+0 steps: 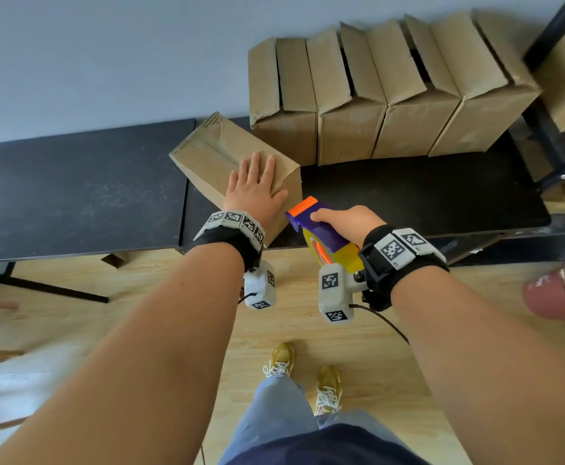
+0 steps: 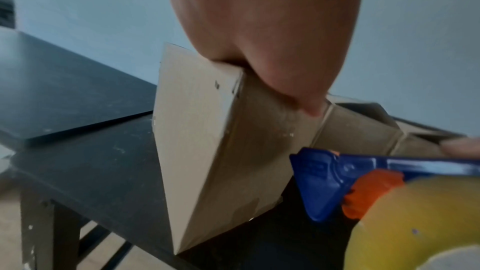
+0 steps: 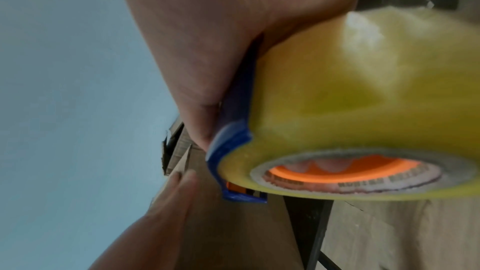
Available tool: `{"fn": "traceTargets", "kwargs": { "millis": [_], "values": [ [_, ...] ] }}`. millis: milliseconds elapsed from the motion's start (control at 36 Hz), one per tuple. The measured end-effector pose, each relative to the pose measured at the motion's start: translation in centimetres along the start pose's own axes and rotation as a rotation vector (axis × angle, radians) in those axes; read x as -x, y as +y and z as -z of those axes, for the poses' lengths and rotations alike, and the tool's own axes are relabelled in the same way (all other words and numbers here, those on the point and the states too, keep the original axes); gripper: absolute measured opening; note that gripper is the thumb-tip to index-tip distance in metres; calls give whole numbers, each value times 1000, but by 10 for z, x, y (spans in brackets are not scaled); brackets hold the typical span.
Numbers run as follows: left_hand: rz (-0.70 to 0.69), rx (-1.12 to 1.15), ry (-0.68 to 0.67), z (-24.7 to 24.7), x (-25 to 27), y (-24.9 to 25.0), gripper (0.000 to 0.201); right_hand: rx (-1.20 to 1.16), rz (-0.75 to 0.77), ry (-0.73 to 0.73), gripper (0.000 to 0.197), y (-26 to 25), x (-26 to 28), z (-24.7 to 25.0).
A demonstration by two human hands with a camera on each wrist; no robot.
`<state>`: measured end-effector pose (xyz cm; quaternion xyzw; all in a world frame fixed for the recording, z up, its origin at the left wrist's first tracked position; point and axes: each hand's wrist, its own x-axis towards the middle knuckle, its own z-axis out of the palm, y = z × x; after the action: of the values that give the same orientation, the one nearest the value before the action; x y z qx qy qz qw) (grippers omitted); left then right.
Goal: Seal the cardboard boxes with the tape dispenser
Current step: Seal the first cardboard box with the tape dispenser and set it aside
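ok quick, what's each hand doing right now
left hand: open, flat on the cardboard box.
right hand: closed, holding the tape dispenser.

Bare tabletop (image 1: 425,193) lies right of the tilted box (image 1: 207,156); stacked boxes (image 1: 375,95) seemingly block behind.

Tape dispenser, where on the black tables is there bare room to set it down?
Bare patches: the left table, left of the tilted box under the left hand; and the right table, between the row of boxes and its near edge. The back right is crowded.
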<state>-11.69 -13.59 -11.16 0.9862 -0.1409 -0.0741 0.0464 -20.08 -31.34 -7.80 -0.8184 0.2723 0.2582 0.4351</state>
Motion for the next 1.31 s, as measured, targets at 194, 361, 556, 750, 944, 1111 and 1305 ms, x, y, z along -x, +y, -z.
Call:
{"fn": "traceTargets", "kwargs": {
  "millis": [194,361,556,750,944,1111,1305],
  "values": [
    [125,212,91,29,14,-28,56,-24,48,61,42,-12,13,6],
    [-15,-54,96,24,36,-44,70,-98,43,107,42,-14,19,11],
    [7,-189,103,28,51,-18,57,-144,59,146,49,-14,26,18],
    [54,-194,162,24,54,7,49,-175,87,183,50,-15,31,25],
    [58,-132,56,15,56,-2,70,-183,90,165,42,-14,34,26],
    [22,-214,-73,9,62,-21,93,-167,77,151,48,-17,35,20],
    [22,-213,-52,18,69,-26,87,-162,96,159,47,-29,39,12]
  ]
}}
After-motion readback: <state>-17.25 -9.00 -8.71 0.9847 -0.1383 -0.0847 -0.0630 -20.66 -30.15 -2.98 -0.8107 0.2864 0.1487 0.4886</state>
